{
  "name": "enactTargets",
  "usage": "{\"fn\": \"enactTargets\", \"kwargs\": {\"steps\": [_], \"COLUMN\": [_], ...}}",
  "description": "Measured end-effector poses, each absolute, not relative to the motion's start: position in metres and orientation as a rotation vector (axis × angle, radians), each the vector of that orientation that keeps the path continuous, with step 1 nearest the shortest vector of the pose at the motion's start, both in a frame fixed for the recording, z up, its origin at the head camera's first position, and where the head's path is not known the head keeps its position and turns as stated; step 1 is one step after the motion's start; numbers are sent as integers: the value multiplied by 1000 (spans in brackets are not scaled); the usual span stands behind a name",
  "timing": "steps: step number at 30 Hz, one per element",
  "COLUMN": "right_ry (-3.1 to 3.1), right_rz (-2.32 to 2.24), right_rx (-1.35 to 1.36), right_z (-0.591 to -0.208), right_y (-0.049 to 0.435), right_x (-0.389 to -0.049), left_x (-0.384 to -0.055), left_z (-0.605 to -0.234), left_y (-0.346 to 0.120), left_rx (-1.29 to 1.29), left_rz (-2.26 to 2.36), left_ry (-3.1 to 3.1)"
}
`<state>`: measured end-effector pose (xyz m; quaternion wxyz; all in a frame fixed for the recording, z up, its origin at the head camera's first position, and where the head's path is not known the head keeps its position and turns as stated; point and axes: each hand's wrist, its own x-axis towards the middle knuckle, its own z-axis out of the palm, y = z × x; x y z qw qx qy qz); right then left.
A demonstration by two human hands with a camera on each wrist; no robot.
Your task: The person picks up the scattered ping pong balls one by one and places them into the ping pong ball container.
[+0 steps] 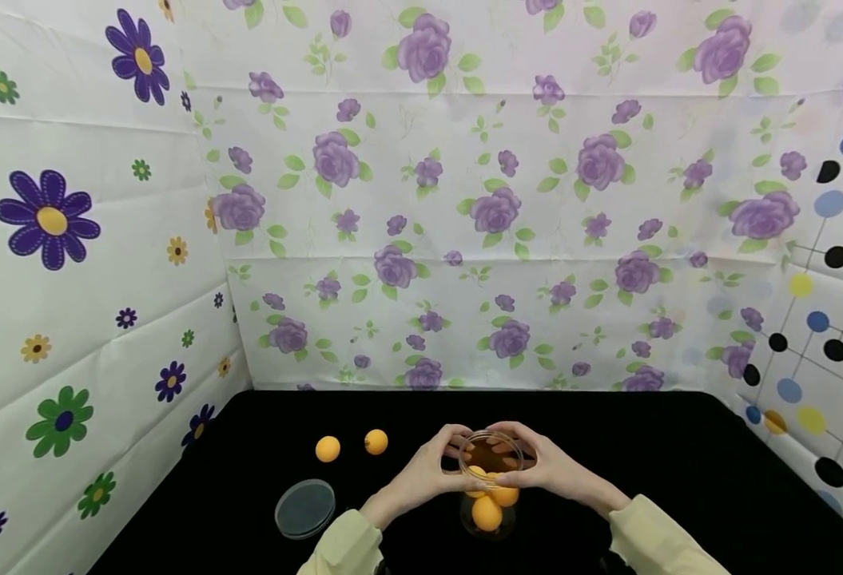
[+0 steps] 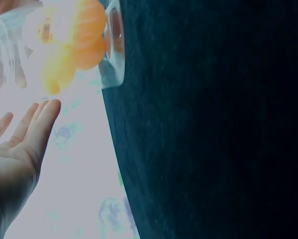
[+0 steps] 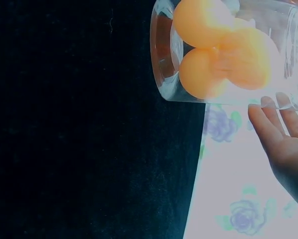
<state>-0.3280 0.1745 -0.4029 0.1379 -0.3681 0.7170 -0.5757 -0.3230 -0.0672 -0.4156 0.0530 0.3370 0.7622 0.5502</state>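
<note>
A clear jar (image 1: 491,457) stands upright between the two hands, its round mouth facing up toward the head camera. Inside it are several orange balls (image 1: 487,513), which look like ping-pong balls. My left hand (image 1: 428,467) grips the jar's upper part from the left, thumb at the near side and fingers round the far side. From the right, my right hand (image 1: 546,463) holds the same part in a mirrored way. In both wrist views the balls (image 3: 248,57) show through the jar's wall, and fingertips lie against the wall close to the mouth.
Left of the hands, a round translucent lid (image 1: 305,509) lies flat on the black tablecloth (image 1: 644,447). Two loose orange balls, one (image 1: 328,449) left of the other (image 1: 375,442), rest farther back. Patterned curtains (image 1: 421,200) enclose the table at the back and sides.
</note>
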Motion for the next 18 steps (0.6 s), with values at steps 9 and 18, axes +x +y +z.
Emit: {"fn": "enactTargets", "kwargs": {"steps": [9,18], "right_ry": [2089,2090], "right_rz": [-1667,-1676], "right_rx": [-1063,-1080], "right_z": [-404,-405], "right_y": [175,174], "right_x": [-329,-329], "left_x": [-318,-336], "left_z": [-389,-392], "left_y": [-85,-107], "left_rx": [1001,908], "left_rz": [1693,1752], "left_ry": [2406,2550]}}
